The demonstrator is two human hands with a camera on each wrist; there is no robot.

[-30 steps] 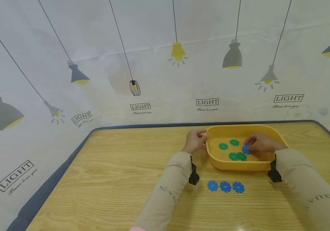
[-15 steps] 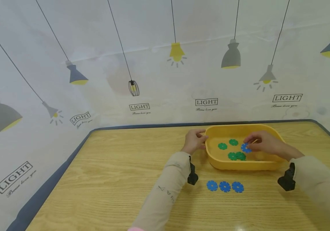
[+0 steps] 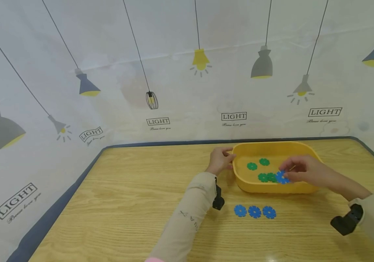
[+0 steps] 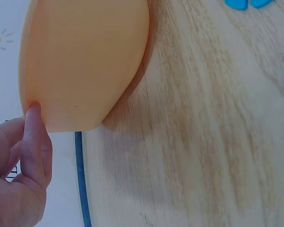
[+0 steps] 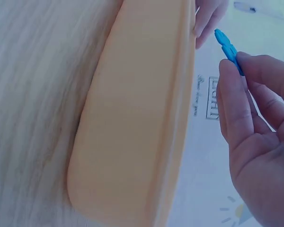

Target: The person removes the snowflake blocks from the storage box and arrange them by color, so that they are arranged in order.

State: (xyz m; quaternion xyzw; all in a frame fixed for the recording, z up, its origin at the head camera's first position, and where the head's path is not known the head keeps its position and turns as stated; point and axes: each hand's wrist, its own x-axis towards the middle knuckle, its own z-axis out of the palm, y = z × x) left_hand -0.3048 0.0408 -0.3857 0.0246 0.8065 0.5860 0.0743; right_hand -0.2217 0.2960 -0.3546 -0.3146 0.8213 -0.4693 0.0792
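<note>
My right hand (image 3: 314, 173) pinches a blue snowflake disc (image 3: 281, 177) between thumb and fingertips, over the front part of the yellow plastic tub (image 3: 272, 188). In the right wrist view this disc (image 5: 229, 53) is seen nearly edge-on, higher than the tub's rim. At the tub's left end, my left hand (image 3: 218, 161) grips the rim. The left wrist view has its thumb (image 4: 33, 137) against the tub's outer wall (image 4: 90, 61). Several green snowflake discs (image 3: 252, 166) lie inside the tub, two of them overlapping near the front wall.
Three blue snowflake discs (image 3: 254, 211) lie in a row on the wooden table (image 3: 134, 203), in front of the tub. The table's dark back edge (image 3: 173, 143) meets a wall covering (image 3: 180, 83) printed with lamps.
The right hand has lifted the blue disc from the tub's inside and drawn it toward the front rim, its forearm moving back and right. The left hand stays on the rim.
</note>
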